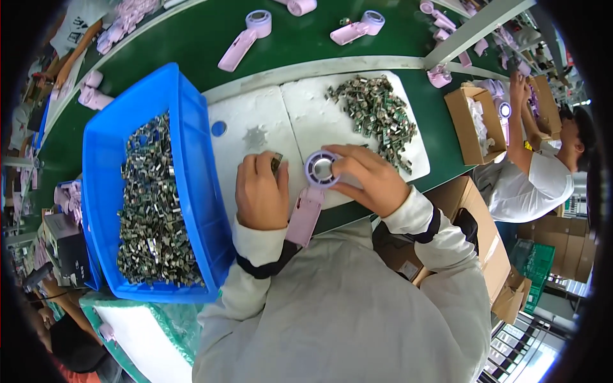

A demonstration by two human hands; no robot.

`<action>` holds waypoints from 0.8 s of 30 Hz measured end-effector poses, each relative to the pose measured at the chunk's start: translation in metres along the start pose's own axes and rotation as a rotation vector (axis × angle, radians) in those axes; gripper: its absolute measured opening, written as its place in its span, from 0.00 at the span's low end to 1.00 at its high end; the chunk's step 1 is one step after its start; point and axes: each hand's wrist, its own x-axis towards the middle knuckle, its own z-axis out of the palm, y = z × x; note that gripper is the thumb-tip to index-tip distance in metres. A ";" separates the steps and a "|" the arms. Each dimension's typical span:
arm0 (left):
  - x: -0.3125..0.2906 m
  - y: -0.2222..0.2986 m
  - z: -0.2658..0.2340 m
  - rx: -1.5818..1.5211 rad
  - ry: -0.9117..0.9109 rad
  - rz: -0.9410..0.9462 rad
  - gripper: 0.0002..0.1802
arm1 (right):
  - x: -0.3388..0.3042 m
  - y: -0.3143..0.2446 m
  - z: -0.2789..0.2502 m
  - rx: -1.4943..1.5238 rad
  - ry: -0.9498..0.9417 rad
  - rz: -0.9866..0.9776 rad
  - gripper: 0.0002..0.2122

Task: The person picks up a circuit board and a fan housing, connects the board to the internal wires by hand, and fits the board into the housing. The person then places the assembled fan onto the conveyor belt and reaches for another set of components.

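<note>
My right hand (370, 175) grips the round head of a pink handheld fan housing (306, 214), thumb and fingers on its purple ring. The housing's open handle slants down toward my body. Just left of it, my left hand (263, 191) pinches a small circuit board (276, 162) between thumb and forefinger. Both hands are over a white foam board (255, 105). On its right part lies a heap of small circuit boards (377, 115).
A blue bin (182, 134) full of small circuit boards stands at my left. Beyond the foam, more pink fan housings (239, 48) lie on the green conveyor belt (191, 32). To the right are a cardboard box (465, 127), a metal post (479, 32) and a seated co-worker (533, 179).
</note>
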 end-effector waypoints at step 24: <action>-0.062 -0.003 -0.037 -0.751 -0.281 0.043 0.10 | 0.002 -0.034 0.051 -0.293 0.023 -0.027 0.11</action>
